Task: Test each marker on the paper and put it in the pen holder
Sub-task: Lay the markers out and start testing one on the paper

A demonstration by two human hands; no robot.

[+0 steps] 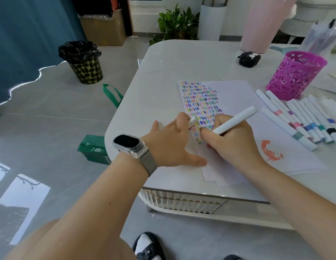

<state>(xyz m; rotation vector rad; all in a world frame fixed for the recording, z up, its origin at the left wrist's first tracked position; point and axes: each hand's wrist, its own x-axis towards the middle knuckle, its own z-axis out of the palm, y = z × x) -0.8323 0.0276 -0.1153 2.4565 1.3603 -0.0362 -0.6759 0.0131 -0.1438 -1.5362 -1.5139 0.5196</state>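
Observation:
My right hand [231,139] grips a white marker [236,120] like a pen, its tip down on the paper [238,102] at the foot of rows of small coloured squiggles [200,102]. My left hand [172,143] rests flat on the paper's left edge and holds a white marker cap [192,121] between its fingers. A row of several white markers [304,119] with coloured bands lies to the right. The magenta lattice pen holder [296,74] stands behind them.
A black toy-like object [248,58] and a pink ribbed container [264,21] sit at the table's far side, with a clear cup of pens [322,36] at the far right. An orange scribble [272,152] marks the paper. A bin [84,62] stands on the floor.

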